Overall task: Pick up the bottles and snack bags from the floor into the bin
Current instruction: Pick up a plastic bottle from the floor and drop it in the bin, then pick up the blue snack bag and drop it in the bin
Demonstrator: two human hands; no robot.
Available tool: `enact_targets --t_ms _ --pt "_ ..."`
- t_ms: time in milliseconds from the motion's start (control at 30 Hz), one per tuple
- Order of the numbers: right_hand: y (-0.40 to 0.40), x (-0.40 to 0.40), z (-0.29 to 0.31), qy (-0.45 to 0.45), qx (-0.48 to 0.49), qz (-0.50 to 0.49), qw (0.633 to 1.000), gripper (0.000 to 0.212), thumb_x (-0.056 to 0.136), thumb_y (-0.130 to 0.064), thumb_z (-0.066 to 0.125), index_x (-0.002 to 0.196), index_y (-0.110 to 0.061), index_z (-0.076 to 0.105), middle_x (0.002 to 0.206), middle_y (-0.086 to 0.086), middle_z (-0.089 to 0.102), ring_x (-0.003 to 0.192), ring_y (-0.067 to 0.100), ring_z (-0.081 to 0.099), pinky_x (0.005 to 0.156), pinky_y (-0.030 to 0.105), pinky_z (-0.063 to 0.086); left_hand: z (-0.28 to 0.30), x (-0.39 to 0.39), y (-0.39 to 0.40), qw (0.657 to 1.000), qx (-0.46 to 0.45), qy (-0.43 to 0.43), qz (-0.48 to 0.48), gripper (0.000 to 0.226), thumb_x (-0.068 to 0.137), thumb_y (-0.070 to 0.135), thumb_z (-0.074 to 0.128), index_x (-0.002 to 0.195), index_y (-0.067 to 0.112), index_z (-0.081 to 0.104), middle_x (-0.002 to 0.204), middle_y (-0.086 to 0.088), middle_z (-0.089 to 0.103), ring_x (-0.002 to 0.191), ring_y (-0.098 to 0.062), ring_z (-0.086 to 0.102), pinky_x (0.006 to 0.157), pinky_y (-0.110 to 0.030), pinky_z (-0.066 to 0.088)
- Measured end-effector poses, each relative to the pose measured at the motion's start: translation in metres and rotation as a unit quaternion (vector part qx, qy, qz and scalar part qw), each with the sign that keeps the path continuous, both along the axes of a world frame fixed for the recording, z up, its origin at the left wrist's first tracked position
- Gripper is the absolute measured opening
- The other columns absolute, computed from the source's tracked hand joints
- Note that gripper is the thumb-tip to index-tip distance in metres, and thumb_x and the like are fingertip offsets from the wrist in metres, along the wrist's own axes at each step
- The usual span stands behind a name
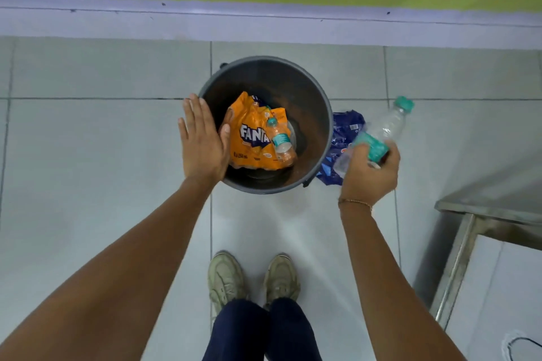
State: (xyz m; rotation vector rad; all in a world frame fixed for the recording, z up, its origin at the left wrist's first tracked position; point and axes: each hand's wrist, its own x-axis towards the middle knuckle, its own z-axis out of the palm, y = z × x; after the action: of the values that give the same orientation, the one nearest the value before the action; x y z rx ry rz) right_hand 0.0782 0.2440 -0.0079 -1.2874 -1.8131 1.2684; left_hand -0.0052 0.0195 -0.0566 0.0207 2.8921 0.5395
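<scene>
You stood over the round grey bin (pixel 316 102) on the tiled floor (pixel 102 141), your shoes (pixel 225 278) just behind it. Your left hand (pixel 203 141) was spread flat, fingers together and extended, palm down over the bin's left rim, holding nothing. Your right hand (pixel 371 173) was wrapped around the lower half of a clear plastic bottle (pixel 381 132) with a teal cap and teal label, held tilted with the cap pointing up and to the right, just outside the bin's right edge. Inside the bin lay an orange Fanta bag (pixel 250 138) with a smaller clear bottle (pixel 280 141) resting on top of it. A blue snack bag (pixel 344 132) lay on the floor, touching the bin's right side, partly hidden behind your right hand. A metal desk (pixel 492 202) stood at the right.
</scene>
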Motion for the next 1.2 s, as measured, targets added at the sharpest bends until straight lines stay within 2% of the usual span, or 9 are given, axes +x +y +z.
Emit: enact_targets --t_ms 100,333,533,600,700,833,967,1067,1200 --pt "-0.037 -0.029 0.012 -0.064 0.017 0.148 0.987 0.047 0.081 -0.026 0.070 0.123 -0.011 0.055 0.103 -0.007 0.058 0.084 0.003 0.061 0.074 0.009 0.049 0.006 -0.001 0.000 1.000 -0.006 -0.014 -0.012 0.067 0.101 0.041 0.022 0.151 0.002 0.001 0.161 -0.017 0.001 0.150 -0.030 -0.003 0.122 -0.045 0.002" --pt "-0.083 -0.056 -0.028 -0.295 -0.034 0.365 0.882 0.055 0.087 -0.036 0.063 0.133 -0.011 0.046 0.127 0.011 0.054 0.115 0.025 0.055 0.095 0.036 0.049 0.006 0.006 0.005 0.999 -0.025 -0.020 -0.030 0.067 0.101 0.042 0.021 0.152 0.004 0.000 0.162 -0.015 0.000 0.150 -0.028 -0.002 0.122 -0.042 0.002" --pt "-0.033 -0.039 -0.021 -0.100 0.180 0.277 0.938 0.017 0.085 0.000 0.054 0.089 -0.005 0.069 0.087 0.005 0.065 0.079 0.017 0.059 0.074 0.002 0.040 -0.004 0.013 0.017 0.998 -0.029 -0.009 0.051 0.065 0.101 0.042 0.019 0.152 0.005 0.004 0.162 -0.013 0.005 0.150 -0.028 0.001 0.121 -0.045 0.004" --pt "0.002 -0.035 -0.034 -0.068 0.149 0.185 0.969 0.016 0.083 -0.001 0.054 0.085 -0.006 0.069 0.083 0.009 0.067 0.076 0.017 0.059 0.074 0.015 0.049 -0.008 0.012 0.027 0.996 -0.045 0.000 0.079 0.065 0.101 0.044 0.018 0.152 0.006 0.006 0.162 -0.012 0.007 0.150 -0.027 0.002 0.120 -0.047 0.002" --pt "0.054 -0.021 -0.076 -0.188 0.040 0.080 0.978 0.015 0.087 -0.004 0.056 0.093 -0.003 0.069 0.096 0.017 0.071 0.085 0.024 0.063 0.083 0.033 0.054 -0.012 0.012 0.032 0.993 -0.056 0.005 0.100 0.066 0.100 0.046 0.015 0.152 0.008 0.005 0.162 -0.011 0.007 0.150 -0.026 0.003 0.120 -0.048 0.004" --pt "0.106 -0.001 -0.136 -0.390 -0.005 0.139 0.910 0.024 0.089 -0.011 0.059 0.109 0.000 0.065 0.113 0.022 0.066 0.104 0.038 0.061 0.092 0.038 0.048 -0.017 0.012 0.032 0.992 -0.074 0.026 0.099 0.068 0.099 0.050 0.013 0.152 0.009 0.003 0.162 -0.011 0.004 0.150 -0.026 0.001 0.120 -0.046 0.001" --pt "0.130 0.002 -0.185 -0.516 -0.081 0.137 0.842 0.069 0.082 -0.032 0.071 0.131 0.004 0.039 0.136 0.026 0.044 0.124 0.042 0.045 0.103 0.051 0.041 -0.024 0.014 0.032 0.991 -0.081 0.046 0.098 0.069 0.099 0.051 0.012 0.152 0.008 0.002 0.162 -0.011 0.002 0.150 -0.026 0.000 0.119 -0.047 0.000" --pt "0.130 0.005 -0.209 -0.522 -0.133 0.134 0.832 0.085 0.077 -0.037 0.074 0.135 0.004 0.028 0.141 0.026 0.040 0.128 0.043 0.041 0.108 0.054 0.034 -0.025 0.014 0.033 0.989 -0.087 0.056 0.101 0.071 0.098 0.053 0.010 0.152 0.009 0.002 0.163 -0.011 0.002 0.150 -0.025 -0.001 0.119 -0.047 -0.001" --pt "0.127 0.007 -0.221 -0.517 -0.123 0.126 0.838 0.055 0.085 -0.026 0.067 0.125 0.003 0.043 0.126 0.026 0.056 0.115 0.043 0.053 0.106 0.052 0.037 -0.027 0.013 0.033 0.989 -0.091 0.058 0.104 0.072 0.097 0.054 0.008 0.152 0.010 0.001 0.163 -0.009 0.000 0.150 -0.024 -0.003 0.119 -0.045 -0.002"
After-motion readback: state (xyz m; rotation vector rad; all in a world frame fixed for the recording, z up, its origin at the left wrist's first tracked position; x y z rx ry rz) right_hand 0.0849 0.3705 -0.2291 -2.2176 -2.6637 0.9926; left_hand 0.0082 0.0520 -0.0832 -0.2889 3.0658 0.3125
